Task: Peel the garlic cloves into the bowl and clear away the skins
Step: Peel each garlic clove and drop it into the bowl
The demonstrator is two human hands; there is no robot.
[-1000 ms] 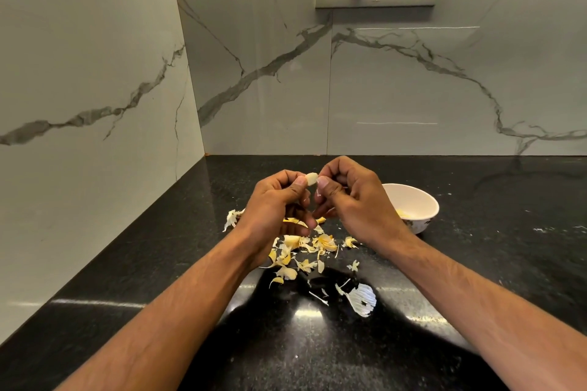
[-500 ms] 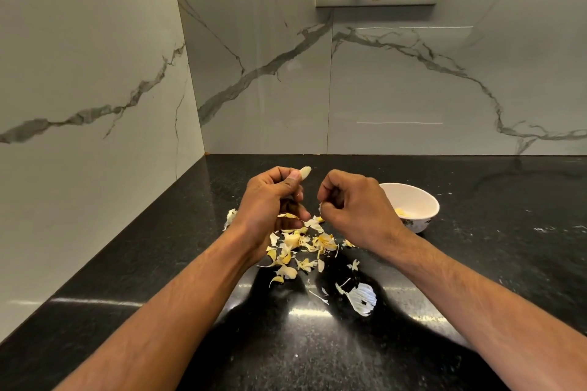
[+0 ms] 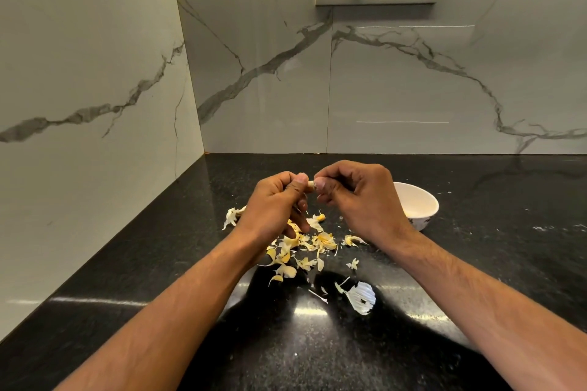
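The right hand [image 3: 362, 200] has come back to the clove [image 3: 310, 183], pinching the tip that the left hand [image 3: 276, 203] grips, left of the bowl [image 3: 424, 200]; peeling resumes, skins [image 3: 305, 244] uncleared.

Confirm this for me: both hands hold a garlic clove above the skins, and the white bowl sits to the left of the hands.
Wrong on one point: the head view shows the white bowl to the right of the hands, behind the right hand. The rest stands: that hand and the left hand hold the garlic clove above the skins.
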